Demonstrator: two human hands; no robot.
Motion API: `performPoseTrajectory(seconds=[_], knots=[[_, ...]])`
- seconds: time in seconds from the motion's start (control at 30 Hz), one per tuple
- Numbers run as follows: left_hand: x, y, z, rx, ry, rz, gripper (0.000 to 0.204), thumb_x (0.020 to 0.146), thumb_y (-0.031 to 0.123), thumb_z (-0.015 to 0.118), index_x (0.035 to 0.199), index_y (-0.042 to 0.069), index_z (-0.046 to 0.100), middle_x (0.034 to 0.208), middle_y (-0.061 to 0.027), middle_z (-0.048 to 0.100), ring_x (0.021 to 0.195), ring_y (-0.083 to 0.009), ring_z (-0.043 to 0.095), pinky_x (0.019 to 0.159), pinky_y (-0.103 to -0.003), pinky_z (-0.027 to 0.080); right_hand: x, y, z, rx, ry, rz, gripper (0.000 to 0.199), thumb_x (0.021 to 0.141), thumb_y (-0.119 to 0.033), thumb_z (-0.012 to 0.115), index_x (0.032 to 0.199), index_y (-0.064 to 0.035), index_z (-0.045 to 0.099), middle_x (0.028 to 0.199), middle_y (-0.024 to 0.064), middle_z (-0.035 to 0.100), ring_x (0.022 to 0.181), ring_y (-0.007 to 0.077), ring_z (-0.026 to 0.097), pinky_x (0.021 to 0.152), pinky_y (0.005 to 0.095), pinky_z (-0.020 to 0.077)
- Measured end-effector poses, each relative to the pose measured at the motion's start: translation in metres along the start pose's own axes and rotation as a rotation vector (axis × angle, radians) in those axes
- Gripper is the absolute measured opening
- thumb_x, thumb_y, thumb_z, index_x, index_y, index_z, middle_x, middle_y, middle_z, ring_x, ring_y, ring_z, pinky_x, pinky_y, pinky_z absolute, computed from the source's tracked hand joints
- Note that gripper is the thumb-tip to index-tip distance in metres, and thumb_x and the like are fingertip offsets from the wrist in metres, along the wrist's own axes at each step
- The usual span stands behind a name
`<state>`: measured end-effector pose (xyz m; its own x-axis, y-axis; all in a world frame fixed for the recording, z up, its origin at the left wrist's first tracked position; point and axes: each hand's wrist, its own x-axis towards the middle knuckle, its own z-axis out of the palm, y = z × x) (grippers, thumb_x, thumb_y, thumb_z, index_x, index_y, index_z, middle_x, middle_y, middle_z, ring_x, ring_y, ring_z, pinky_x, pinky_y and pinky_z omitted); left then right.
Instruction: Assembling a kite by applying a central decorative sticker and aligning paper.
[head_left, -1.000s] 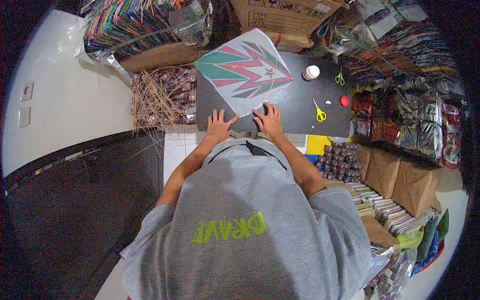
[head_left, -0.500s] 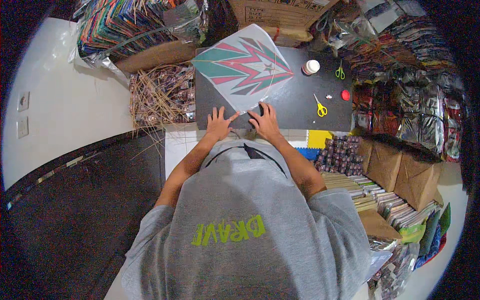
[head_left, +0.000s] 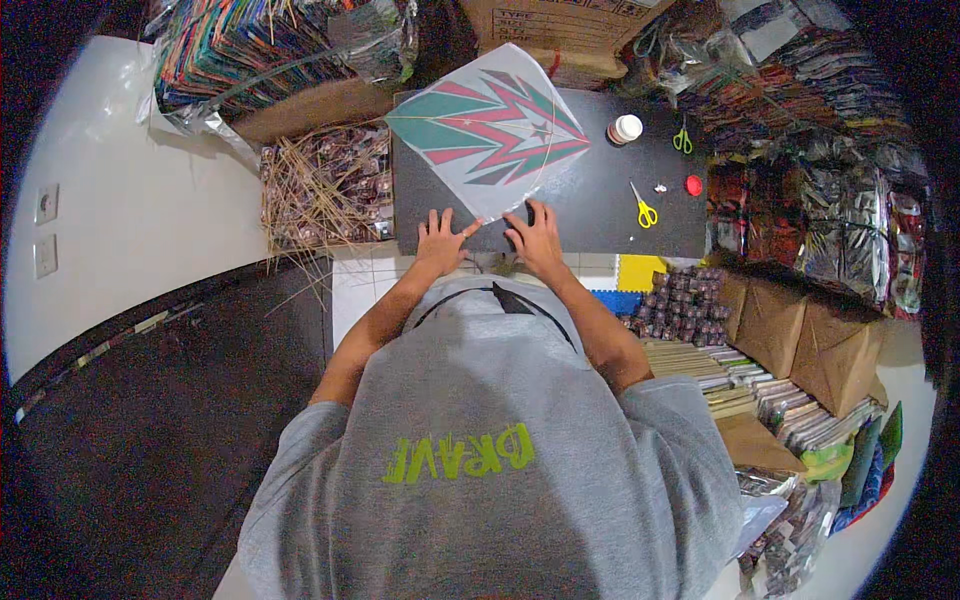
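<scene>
A diamond-shaped kite, white with green, red and grey pointed patterns and thin sticks across it, lies on the dark tabletop. Its near corner points toward me, between my two hands. My left hand rests on the table with fingers spread, the index finger and thumb side reaching to the left of that corner. My right hand bends over the right side of the same corner, thumb and fingers apart, with fingertips at the kite's edge. Neither hand lifts the kite.
Right of the kite are a white-lidded jar, yellow scissors, green scissors and a red cap. Loose thin sticks pile up at the left. Stacked wrapped bundles and cardboard boxes hem in the table.
My right hand's fingers have shifted slightly along the kite's lower right edge. The kite and both hands otherwise stay nearly where they were; the whole view has shifted a little.
</scene>
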<state>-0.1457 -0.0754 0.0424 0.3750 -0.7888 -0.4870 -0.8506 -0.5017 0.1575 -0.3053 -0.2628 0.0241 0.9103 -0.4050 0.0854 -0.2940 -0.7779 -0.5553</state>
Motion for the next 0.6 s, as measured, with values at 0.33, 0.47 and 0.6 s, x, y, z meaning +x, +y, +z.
performPoseTrajectory(seconds=[0.33,0.47,0.6], knots=[[0.002,-0.003,0.006,0.004,0.02,0.011,0.083,0.093,0.039,0.07,0.157,0.055,0.019,0.159,-0.0217,0.025,0.144,-0.0508,0.025,0.109,-0.066,0.032,-0.001,-0.005,-0.001,-0.017,-0.005,-0.039,0.033,0.091,-0.027,0.07,0.123,-0.0175,0.071,0.141,0.024,0.046,0.128,0.0434,0.043,0.11,0.0527,0.0382],[0.003,-0.003,0.006,0.017,0.023,0.014,0.086,0.093,0.038,0.071,0.158,0.056,0.017,0.159,-0.0219,0.025,0.145,-0.0508,0.025,0.109,-0.066,0.032,0.0,0.001,0.005,0.047,0.022,0.065,0.037,0.092,-0.031,0.069,0.128,-0.024,0.069,0.142,0.0225,0.045,0.131,0.043,0.041,0.112,0.0548,0.0355],[0.003,-0.003,0.007,0.029,0.007,0.007,0.087,0.093,0.039,0.07,0.158,0.055,0.015,0.16,-0.0213,0.025,0.145,-0.0505,0.024,0.108,-0.066,0.032,0.002,-0.007,0.003,-0.024,-0.034,-0.05,0.038,0.094,-0.039,0.066,0.131,-0.0312,0.067,0.146,0.0202,0.043,0.135,0.0426,0.038,0.115,0.0636,0.0271]])
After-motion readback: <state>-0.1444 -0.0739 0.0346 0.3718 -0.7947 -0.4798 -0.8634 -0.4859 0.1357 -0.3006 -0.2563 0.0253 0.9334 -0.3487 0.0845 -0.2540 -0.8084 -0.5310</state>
